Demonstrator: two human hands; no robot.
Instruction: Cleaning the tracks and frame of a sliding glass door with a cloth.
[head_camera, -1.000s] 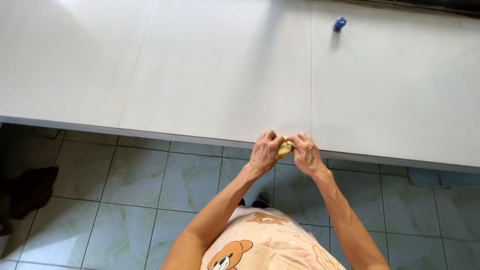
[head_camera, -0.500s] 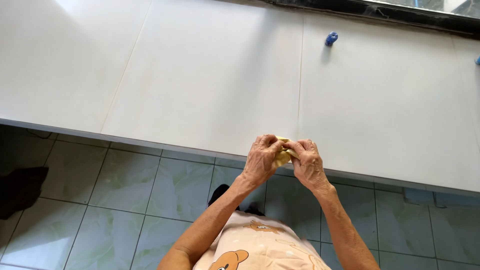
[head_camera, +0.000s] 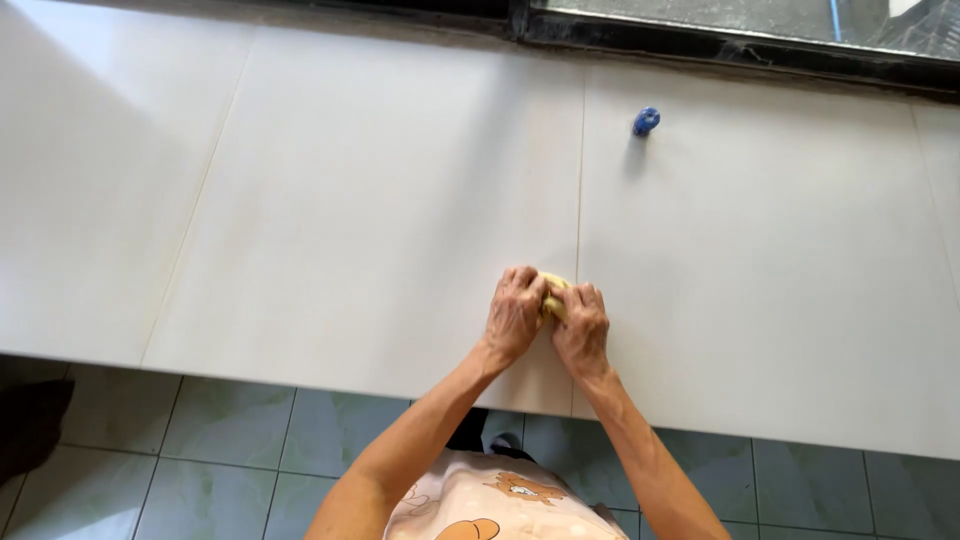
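Head view: both hands are down on the white counter (head_camera: 350, 220), pressed close together over a small yellow lump (head_camera: 555, 293). The left hand (head_camera: 516, 315) is curled over it from one side, knuckles up, fingers clenched onto it. The right hand (head_camera: 583, 325) closes in from the other side, fingers also gripping it. Only a sliver of yellow shows between them, so what it is stays hard to tell.

The lump sits right on the seam (head_camera: 579, 190) between two counter panels, near the front edge. That is the risk here: if the two hands squeeze unevenly, the lump could squirt out sideways, and with the edge so near it could drop onto the tiled floor (head_camera: 200, 450). Pressed hard, soft stuff might also smear into that seam.

A small blue thing (head_camera: 646, 121) stands well apart, far back toward the dark window ledge (head_camera: 700, 45), out of harm's way.

Against the earlier picture, the hands now rest over the counter surface itself; before, they hung at or just off the front edge with the lump held in the air. The blue thing has not shifted on the counter. The grip looks tighter now, with less yellow showing.
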